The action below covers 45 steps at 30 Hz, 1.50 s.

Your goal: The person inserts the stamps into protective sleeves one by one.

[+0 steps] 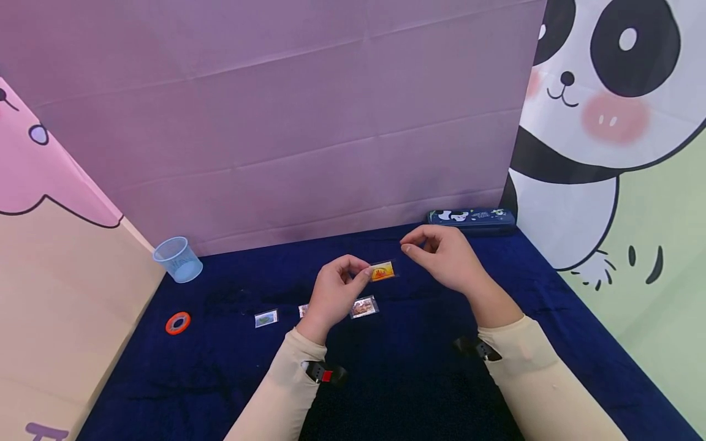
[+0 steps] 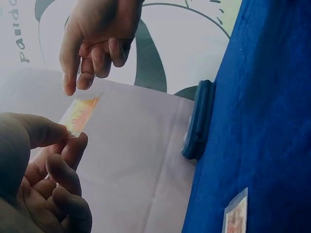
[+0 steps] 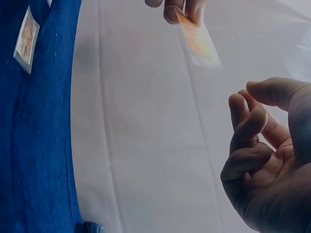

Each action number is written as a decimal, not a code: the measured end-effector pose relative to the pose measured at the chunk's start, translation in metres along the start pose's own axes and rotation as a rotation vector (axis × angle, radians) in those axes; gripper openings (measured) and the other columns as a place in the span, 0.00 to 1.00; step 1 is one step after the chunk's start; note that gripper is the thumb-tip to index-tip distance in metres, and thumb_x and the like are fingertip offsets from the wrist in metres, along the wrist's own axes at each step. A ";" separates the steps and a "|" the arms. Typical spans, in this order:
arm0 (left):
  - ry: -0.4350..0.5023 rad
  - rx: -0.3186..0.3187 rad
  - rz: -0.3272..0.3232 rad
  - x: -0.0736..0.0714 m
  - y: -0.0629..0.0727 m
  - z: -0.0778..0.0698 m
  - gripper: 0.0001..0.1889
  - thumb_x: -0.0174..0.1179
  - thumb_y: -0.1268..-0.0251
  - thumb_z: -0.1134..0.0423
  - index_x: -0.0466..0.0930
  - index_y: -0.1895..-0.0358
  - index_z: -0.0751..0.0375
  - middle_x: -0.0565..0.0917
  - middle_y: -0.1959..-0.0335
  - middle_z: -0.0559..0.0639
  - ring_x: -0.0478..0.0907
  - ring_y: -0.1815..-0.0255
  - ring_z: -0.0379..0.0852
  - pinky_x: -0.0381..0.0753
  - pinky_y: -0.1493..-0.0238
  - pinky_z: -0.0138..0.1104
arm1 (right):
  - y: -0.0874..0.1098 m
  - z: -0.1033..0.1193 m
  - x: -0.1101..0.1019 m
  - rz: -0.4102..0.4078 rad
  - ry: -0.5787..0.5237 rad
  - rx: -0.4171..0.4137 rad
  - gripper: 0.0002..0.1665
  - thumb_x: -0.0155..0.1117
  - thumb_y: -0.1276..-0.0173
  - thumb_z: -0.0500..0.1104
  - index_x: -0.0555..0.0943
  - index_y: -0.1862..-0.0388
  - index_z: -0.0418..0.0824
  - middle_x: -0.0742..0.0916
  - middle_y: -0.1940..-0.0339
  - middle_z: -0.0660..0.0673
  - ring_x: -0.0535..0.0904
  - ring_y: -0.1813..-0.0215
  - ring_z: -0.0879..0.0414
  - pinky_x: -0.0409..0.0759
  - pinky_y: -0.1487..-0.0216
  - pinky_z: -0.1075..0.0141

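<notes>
My left hand point(image 1: 337, 293) pinches a small orange-and-yellow picture card point(image 1: 382, 271) in a clear sleeve between thumb and forefinger, above the blue cloth. To its right my right hand point(image 1: 448, 256) hovers with bent fingers, thumb and forefinger tips close together; nothing shows between them. In the right wrist view the right hand point(image 3: 272, 150) is apart from the sleeved card point(image 3: 197, 39). On the cloth below lie a sleeved brownish picture card point(image 1: 364, 306), a greenish one point(image 1: 266, 318) farther left, and another point(image 1: 303, 310) partly hidden behind my left hand.
Dark blue cloth point(image 1: 220, 367) covers the table. A clear blue plastic cup point(image 1: 178, 260) stands at the back left, with an orange ring-shaped roll point(image 1: 178, 323) nearer me. At the back right lies a blue panda pencil case point(image 1: 471, 222). A purple curtain point(image 1: 309, 122) hangs behind.
</notes>
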<state>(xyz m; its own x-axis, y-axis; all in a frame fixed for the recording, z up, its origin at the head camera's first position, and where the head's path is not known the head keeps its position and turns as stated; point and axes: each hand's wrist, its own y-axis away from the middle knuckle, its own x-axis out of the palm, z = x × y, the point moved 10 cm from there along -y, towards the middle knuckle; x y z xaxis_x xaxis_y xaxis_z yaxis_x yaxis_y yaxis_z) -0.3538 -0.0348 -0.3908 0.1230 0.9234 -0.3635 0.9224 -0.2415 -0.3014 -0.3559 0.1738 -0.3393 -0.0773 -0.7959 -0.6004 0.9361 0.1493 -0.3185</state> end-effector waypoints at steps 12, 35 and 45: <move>-0.012 -0.022 0.022 0.014 -0.001 0.008 0.05 0.65 0.24 0.54 0.87 0.57 0.48 0.83 0.65 0.45 0.69 0.79 0.45 0.70 0.81 0.34 | -0.008 -0.030 -0.008 -0.028 0.027 0.056 0.10 0.69 0.24 0.47 0.89 0.50 0.46 0.85 0.61 0.44 0.74 0.68 0.47 0.73 0.71 0.61; -0.170 -0.147 0.106 0.057 -0.015 0.046 0.04 0.67 0.25 0.52 0.88 0.61 0.41 0.85 0.65 0.38 0.78 0.72 0.44 0.81 0.69 0.38 | -0.015 -0.093 -0.014 -0.023 0.097 0.186 0.13 0.67 0.22 0.50 0.88 0.47 0.44 0.86 0.51 0.41 0.76 0.55 0.46 0.77 0.56 0.55; -0.250 -0.202 0.143 0.081 -0.021 0.061 0.02 0.70 0.28 0.53 0.87 0.61 0.41 0.84 0.66 0.36 0.78 0.65 0.40 0.80 0.61 0.37 | -0.015 -0.106 -0.012 0.002 0.092 0.211 0.13 0.66 0.22 0.49 0.87 0.47 0.43 0.86 0.48 0.39 0.78 0.50 0.43 0.79 0.48 0.49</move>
<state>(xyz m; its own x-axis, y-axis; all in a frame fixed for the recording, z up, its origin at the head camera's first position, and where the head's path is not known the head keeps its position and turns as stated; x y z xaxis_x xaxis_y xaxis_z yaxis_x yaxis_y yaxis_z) -0.3851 0.0271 -0.4675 0.1855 0.7768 -0.6019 0.9593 -0.2758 -0.0603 -0.4056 0.2435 -0.4056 -0.0977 -0.7373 -0.6684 0.9865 0.0170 -0.1630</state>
